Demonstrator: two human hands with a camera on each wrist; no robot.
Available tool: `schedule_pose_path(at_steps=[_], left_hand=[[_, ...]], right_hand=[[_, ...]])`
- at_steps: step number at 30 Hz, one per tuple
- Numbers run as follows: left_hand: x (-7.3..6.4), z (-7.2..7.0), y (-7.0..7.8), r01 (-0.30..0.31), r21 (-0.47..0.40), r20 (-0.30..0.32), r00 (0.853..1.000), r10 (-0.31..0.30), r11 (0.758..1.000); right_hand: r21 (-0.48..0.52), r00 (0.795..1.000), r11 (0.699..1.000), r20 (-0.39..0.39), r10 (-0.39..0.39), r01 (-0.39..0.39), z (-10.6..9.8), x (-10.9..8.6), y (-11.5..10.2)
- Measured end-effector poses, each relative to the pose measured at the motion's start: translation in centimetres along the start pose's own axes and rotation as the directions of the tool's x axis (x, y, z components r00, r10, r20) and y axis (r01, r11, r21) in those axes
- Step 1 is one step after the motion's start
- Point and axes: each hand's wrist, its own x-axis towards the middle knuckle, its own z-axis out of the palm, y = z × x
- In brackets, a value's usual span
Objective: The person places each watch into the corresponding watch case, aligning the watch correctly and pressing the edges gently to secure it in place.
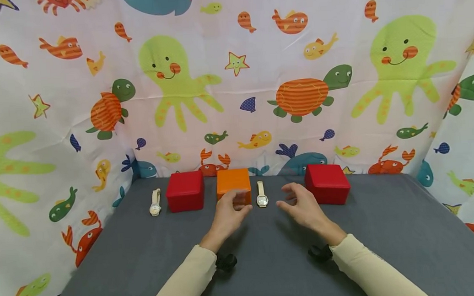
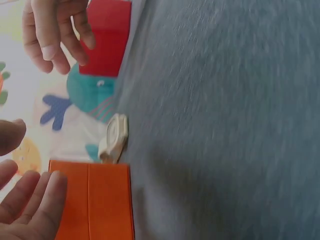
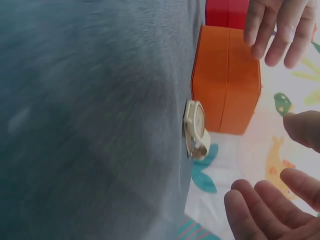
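Note:
My left hand hovers just in front of the orange box, fingers loosely bent and holding nothing. Opposite it, my right hand hangs above the table between a wristwatch and a red box, also holding nothing. The watch, with a pale strap and squarish face, lies in the gap between the two hands, right of the orange box. In the left wrist view the fingers overlap the orange box. The right wrist view shows the same watch beside the orange box.
A second red box stands left of the orange one. Beyond it lies another pale-strapped wristwatch with a round face. The grey tabletop ends at a curtain printed with sea animals, which also hangs along both sides.

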Motion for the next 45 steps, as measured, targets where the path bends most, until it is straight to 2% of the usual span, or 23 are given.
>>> schedule_pose_path(at_steps=[5,10,12,14,19,28,34,45], left_hand=[[0.2,-1.7,-0.7,0.015,0.083,-0.101,0.995,-0.007,0.996],[0.8,-2.8,-1.3,0.005,0.156,-0.219,0.975,0.03,0.988],[1.1,-3.0,-1.4,0.028,0.172,-0.249,0.968,0.016,0.985],[1.4,-3.3,-1.5,0.073,0.171,-0.269,0.963,-0.025,0.982],[2.1,-3.4,-2.0,0.191,0.142,-0.263,0.953,-0.149,0.971],[3.0,-3.6,-3.7,0.311,0.088,-0.233,0.93,-0.284,0.946],[3.4,-3.7,-3.9,0.324,0.054,-0.203,0.93,-0.307,0.945],[2.4,-3.3,-3.0,0.35,0.053,-0.241,0.914,-0.328,0.935]], right_hand=[[0.043,0.999,0.999,0.048,0.007,-0.009,1.8,1.8,-0.9],[0.07,0.996,0.997,0.09,0.021,-0.027,3.3,3.6,-1.4],[0.083,0.994,0.996,0.11,0.026,-0.035,3.9,4.2,-1.6],[0.092,0.99,0.995,0.138,0.028,-0.041,4.4,4.8,-1.8],[0.105,0.984,0.992,0.173,0.047,-0.066,5.6,5.8,-2.0],[0.143,0.986,0.988,0.166,0.031,-0.055,7.0,6.4,-2.2],[0.158,0.989,0.985,0.138,0.05,-0.071,7.1,6.7,-2.2],[0.168,0.99,0.982,0.12,0.07,-0.09,7.3,6.1,-2.8]])
